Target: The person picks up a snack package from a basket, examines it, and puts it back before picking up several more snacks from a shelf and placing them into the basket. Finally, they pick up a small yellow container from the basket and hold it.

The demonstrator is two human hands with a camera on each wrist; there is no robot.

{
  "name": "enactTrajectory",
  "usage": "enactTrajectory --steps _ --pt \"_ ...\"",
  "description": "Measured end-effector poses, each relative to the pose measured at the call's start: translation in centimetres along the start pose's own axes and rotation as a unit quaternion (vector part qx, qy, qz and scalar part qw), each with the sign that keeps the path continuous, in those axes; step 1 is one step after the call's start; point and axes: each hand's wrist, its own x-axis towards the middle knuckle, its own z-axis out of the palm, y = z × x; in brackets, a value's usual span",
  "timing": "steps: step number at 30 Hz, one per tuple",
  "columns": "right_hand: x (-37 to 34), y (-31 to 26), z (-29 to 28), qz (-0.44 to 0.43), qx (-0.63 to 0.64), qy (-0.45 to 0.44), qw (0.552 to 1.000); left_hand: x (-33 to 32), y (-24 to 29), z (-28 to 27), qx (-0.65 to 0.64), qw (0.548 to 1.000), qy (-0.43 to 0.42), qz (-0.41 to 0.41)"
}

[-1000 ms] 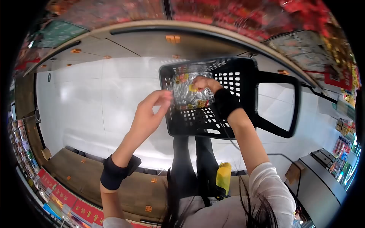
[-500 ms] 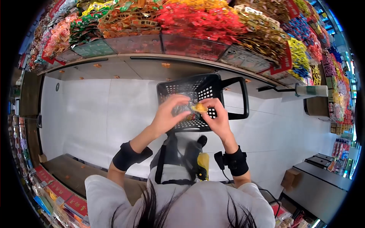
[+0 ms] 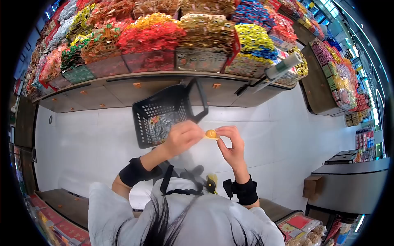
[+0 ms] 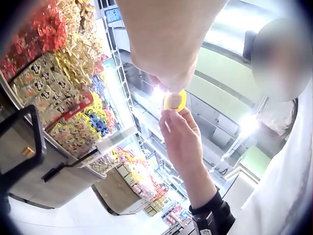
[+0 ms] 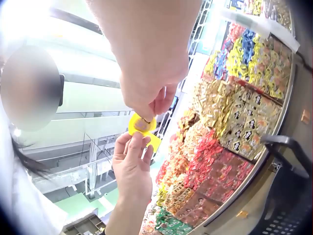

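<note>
Between my two hands is a small round yellow snack cup (image 3: 211, 134), with a pale middle inside its yellow rim. My right hand (image 3: 233, 148) pinches its right edge between thumb and fingers. From the other side, the fingertips of my left hand (image 3: 183, 136) pinch the cup's edge. The right wrist view shows a yellow flap (image 5: 154, 142) sticking out beside the cup, close to the left hand's fingers. Down behind the left hand stands a black shopping basket (image 3: 140, 119), holding silvery clear-wrapped packs (image 3: 160, 127) with some red and yellow on them.
Bins heaped with wrapped sweets (image 3: 156, 35) line the display counter ahead. A roll of plastic bags (image 3: 283, 65) sticks out from the counter on a black arm. The basket's raised handle (image 3: 201, 100) leans toward the counter. At right is a grey cabinet (image 3: 349, 184) with a cardboard box.
My right hand has risen out of the basket with the yellow cup. The left hand has come in from apart and now pinches the cup too. The head view has tilted up toward the counter.
</note>
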Motion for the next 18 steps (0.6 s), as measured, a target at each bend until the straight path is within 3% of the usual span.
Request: enactTrajectory --steps 10,18 --pt "-7.9 0.4 -13.6 0.027 -0.021 0.082 0.996 4.2 6.6 13.9 -0.081 0.996 -0.012 -0.025" --pt "-11.1 4.5 -21.3 0.107 -0.081 0.164 0.977 7.5 5.3 23.8 -0.157 0.977 -0.117 -0.081"
